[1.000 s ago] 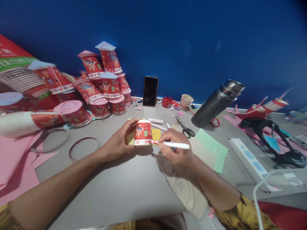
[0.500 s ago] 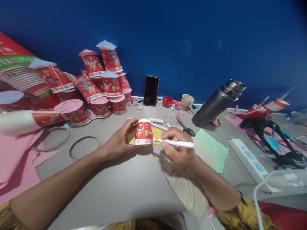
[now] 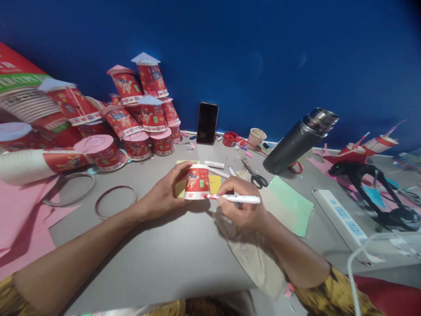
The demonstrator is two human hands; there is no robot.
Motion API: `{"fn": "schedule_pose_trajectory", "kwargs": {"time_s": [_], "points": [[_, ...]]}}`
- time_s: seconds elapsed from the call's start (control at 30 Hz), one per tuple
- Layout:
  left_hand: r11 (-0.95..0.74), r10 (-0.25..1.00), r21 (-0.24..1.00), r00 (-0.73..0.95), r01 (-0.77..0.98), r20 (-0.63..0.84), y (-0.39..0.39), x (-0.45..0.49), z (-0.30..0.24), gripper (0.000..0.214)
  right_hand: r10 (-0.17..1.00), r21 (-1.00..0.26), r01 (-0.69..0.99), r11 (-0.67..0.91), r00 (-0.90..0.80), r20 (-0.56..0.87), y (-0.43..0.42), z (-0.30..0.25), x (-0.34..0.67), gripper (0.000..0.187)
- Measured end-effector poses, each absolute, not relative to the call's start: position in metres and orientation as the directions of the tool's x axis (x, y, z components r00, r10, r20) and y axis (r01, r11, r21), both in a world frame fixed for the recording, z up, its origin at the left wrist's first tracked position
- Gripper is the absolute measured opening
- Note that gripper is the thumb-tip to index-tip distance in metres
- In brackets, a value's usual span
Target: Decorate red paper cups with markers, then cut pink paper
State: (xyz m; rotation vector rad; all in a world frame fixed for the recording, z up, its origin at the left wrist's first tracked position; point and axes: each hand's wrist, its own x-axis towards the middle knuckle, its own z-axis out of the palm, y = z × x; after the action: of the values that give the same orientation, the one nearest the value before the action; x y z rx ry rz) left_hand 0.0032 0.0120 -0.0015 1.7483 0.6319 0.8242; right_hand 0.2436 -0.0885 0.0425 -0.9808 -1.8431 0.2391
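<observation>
My left hand (image 3: 171, 186) grips a red paper cup (image 3: 197, 179) from its left side, the cup turned upside down. Small pink-red marks show along the cup's white rim band. Between the fingers of my right hand (image 3: 241, 202) is a white marker (image 3: 243, 199) with a red tip, which meets the right part of that band. Yellow paper (image 3: 215, 185) lies behind the cup. A crumpled cloth (image 3: 253, 259) lies beneath my right hand. Just beyond that hand are black scissors (image 3: 255, 175) and a capped white marker (image 3: 214, 165).
Stacked decorated cups (image 3: 153, 116) with paper roofs stand at the left back. A phone (image 3: 207, 123) leans on the blue wall. A dark flask (image 3: 299, 140), green paper (image 3: 291, 204) and a power strip (image 3: 342, 224) are to the right. Two tape rings (image 3: 115, 188) lie at left.
My right hand has shifted slightly left with the marker, whose tip now sits farther along the white band. My left hand and the cup have hardly moved.
</observation>
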Motion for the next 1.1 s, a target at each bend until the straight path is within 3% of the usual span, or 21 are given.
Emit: {"fn": "schedule_pose_trajectory", "kwargs": {"time_s": [0.27, 0.53, 1.1], "points": [[-0.450, 0.726, 0.883, 0.631, 0.132, 0.275, 0.010, 0.000, -0.004, 0.091, 0.833, -0.651, 0.545, 0.528, -0.184, 0.522, -0.088, 0.040, 0.246, 0.009], [-0.408, 0.750, 0.906, 0.608, 0.116, 0.260, 0.007, 0.003, -0.003, 0.088, 0.931, -0.846, 0.398, 0.354, -0.066, 0.359, -0.090, 0.050, 0.247, 0.007], [-0.395, 0.742, 0.916, 0.611, 0.064, 0.277, 0.008, 0.004, -0.005, 0.085, 0.892, -0.781, 0.461, 0.422, -0.054, 0.449, -0.090, 0.050, 0.246, 0.009]]}}
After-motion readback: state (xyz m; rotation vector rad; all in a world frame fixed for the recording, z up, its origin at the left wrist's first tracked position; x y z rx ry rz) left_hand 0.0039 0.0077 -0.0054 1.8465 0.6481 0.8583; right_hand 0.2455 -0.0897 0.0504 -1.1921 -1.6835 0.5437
